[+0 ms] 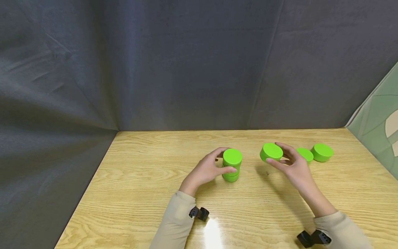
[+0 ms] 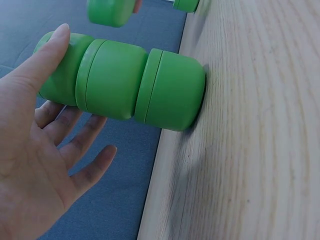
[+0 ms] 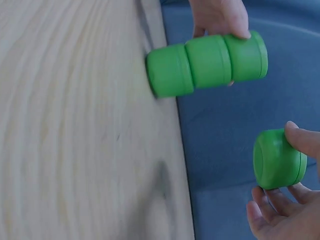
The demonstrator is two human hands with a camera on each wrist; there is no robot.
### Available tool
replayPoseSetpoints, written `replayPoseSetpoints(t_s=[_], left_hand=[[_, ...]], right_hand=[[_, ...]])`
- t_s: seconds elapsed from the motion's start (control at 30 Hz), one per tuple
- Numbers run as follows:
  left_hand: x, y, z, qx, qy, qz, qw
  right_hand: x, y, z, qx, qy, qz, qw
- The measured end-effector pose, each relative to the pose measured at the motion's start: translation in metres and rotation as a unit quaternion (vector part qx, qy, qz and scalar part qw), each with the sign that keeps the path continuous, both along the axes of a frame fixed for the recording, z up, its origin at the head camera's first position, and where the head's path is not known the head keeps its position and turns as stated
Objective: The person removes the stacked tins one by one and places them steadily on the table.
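Three round green lidded jars stand upright in a stack on the table. My left hand (image 1: 206,169) holds the top jar (image 1: 232,156), thumb on one side and fingers round the other. Below it, the left wrist view shows the middle jar (image 2: 115,77) and the bottom jar (image 2: 172,90), which rests on the wood. To the right of the stack, my right hand (image 1: 296,171) grips another green jar (image 3: 279,157) between thumb and fingers. That jar is up in the air, apart from the stack and slightly tilted in the head view.
Two more green jars stand on the right of the wooden table (image 1: 140,193): one partly behind my right hand (image 1: 305,154), the other at the far right (image 1: 322,152). Dark grey cloth (image 1: 192,69) hangs along the back and left edges.
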State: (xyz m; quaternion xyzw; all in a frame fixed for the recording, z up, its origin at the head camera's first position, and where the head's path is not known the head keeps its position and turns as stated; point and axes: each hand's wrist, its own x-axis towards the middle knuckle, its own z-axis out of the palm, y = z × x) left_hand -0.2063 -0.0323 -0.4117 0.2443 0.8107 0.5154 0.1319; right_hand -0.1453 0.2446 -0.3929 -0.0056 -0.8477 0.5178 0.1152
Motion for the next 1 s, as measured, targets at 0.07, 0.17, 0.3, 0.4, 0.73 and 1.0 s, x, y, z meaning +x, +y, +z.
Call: replayPoseSetpoints(t_s=[0.07,0.17,0.3,0.4,0.73,1.0], left_hand=[[0.000,0.000,0.000,0.000,0.001,0.000,1.0000],[0.000,0.000,0.001,-0.002,0.006,0.001,1.0000],[0.001,0.001,0.000,-0.006,0.009,0.001,0.9999],[0.001,0.001,0.000,-0.006,0.006,0.001,1.0000],[0.002,0.002,0.001,-0.009,0.005,0.006,0.9999],[0.002,0.002,0.002,-0.013,0.007,0.005,0.9999]], right_hand=[[0.000,0.006,-0.003,0.013,-0.005,-0.002,1.000],[-0.001,0.014,-0.007,0.030,-0.008,-0.004,1.000],[-0.001,0.023,-0.012,0.044,-0.012,-0.010,0.999],[0.000,0.030,-0.016,0.061,-0.023,-0.018,0.998],[-0.001,0.043,-0.027,0.080,-0.046,-0.034,0.995],[-0.005,0.048,-0.031,0.094,-0.064,-0.024,0.993]])
